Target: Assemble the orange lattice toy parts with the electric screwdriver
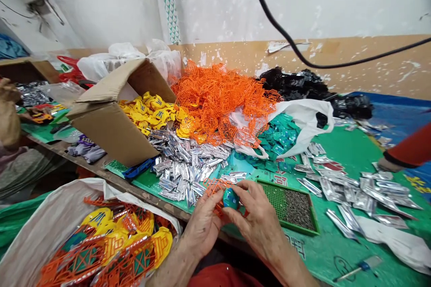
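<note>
Close to the table's front edge, my left hand (205, 219) pinches an orange plastic lattice piece (218, 184). My right hand (256, 211) closes its thumb and fingers around a small teal plastic part (230, 198), which sits against the orange piece. Both hands nearly meet, and the fingers hide much of the two parts. Right of my right hand lies a green tray (269, 188) with many small dark screws (297, 208). Silver strip-like pieces (188, 166) are heaped just beyond my hands.
A tilted cardboard box (114, 130) spills yellow parts (151, 112). Behind are an orange lattice heap (215, 94) and a white bag of teal parts (279, 132). A sack (20, 251) holds assembled pieces. A screwdriver (358, 267) lies right. Another person's sleeve (412, 148) reaches in.
</note>
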### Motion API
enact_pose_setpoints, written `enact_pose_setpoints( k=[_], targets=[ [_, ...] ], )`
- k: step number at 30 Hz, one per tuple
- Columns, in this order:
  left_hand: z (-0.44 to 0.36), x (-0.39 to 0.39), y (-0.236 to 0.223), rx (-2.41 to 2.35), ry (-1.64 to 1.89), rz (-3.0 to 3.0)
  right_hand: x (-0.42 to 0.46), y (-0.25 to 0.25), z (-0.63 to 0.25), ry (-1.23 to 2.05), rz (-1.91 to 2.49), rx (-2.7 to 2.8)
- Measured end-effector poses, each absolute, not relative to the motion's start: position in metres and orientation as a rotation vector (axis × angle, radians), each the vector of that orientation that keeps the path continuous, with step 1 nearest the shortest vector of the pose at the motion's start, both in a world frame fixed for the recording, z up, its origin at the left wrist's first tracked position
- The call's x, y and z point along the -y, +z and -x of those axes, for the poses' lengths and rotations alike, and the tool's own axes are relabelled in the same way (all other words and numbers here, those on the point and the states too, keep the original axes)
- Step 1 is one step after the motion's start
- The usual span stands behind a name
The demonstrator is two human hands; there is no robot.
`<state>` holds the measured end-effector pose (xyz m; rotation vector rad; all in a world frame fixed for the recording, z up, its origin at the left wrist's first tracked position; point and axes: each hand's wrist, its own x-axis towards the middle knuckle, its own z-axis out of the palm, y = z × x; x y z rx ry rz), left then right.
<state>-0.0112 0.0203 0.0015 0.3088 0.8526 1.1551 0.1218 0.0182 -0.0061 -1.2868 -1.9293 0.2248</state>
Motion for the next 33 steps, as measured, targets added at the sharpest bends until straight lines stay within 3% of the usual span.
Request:
enact_pose_setpoints(
  k=[33],
  targets=[
    [0.009, -0.01, -0.005, -0.818, 1.17, -0.428, -0.003, -0.01, -0.105, 0.15, 1.272, 1.963]
  ],
)
